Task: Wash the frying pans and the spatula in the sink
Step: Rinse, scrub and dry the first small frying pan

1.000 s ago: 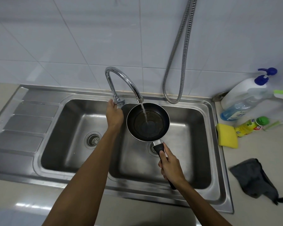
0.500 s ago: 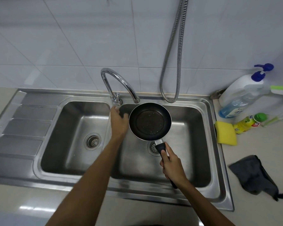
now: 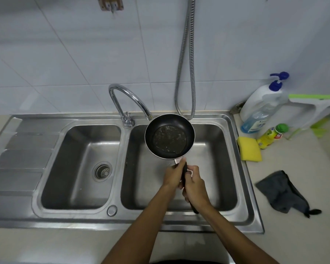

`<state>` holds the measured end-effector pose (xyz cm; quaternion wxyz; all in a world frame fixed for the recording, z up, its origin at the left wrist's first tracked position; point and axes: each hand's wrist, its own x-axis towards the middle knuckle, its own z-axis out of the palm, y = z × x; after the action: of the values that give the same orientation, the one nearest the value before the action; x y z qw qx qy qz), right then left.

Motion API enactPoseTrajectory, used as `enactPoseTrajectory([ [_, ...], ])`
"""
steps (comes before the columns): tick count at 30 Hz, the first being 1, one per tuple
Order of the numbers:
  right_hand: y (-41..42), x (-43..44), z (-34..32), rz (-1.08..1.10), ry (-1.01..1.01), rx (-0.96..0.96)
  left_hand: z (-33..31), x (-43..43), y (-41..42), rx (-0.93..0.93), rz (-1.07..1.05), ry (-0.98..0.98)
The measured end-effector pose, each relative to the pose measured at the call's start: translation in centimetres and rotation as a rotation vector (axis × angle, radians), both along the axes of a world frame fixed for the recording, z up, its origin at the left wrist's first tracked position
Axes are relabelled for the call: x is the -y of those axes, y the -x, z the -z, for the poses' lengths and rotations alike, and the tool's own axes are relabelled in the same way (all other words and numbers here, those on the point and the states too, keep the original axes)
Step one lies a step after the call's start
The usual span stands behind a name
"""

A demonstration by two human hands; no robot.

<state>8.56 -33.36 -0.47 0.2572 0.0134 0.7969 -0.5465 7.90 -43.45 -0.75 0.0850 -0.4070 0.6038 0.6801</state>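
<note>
A small black frying pan (image 3: 169, 138) hangs over the right basin of the steel double sink (image 3: 244, 180), just under the tap spout (image 3: 131, 99). A little water lies in the pan's bottom. Both hands grip its black handle: my left hand (image 3: 173, 175) is nearer the pan, my right hand (image 3: 195, 187) is behind it. No water runs from the tap. No spatula or second pan is in view.
On the counter right of the sink lie a yellow sponge (image 3: 249, 148), a small yellow bottle (image 3: 272, 135), a large pump bottle of blue soap (image 3: 261, 107) and a dark cloth (image 3: 283, 193). A metal hose (image 3: 185, 73) hangs on the tiled wall. The left basin has a drain strainer (image 3: 103, 171).
The water has stopped running. My left hand has left the tap and moved right onto the pan handle, joining my right hand. The pan stays over the right basin.
</note>
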Motion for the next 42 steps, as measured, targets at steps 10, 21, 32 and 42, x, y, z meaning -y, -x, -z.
enactPoseTrajectory([
  [10, 2.6, -4.1, -0.5, -0.108, -0.35, -0.369, 0.3, -1.5, 0.4, -0.177, -0.006, 0.085],
  [21, 14.4, -13.7, 3.3, 0.074, -1.104, -0.555, 0.2, -0.3, -1.1, -0.177, -0.063, -0.1],
  [32, 12.5, -7.4, -0.2, -0.23, -0.535, -0.997, 1.6, 1.5, -3.0, -0.05, -0.03, 0.078],
  [42, 12.8, 1.8, -1.4, -1.082, -0.686, -0.913, 0.4, 3.2, -4.7, -0.017, 0.088, 0.193],
])
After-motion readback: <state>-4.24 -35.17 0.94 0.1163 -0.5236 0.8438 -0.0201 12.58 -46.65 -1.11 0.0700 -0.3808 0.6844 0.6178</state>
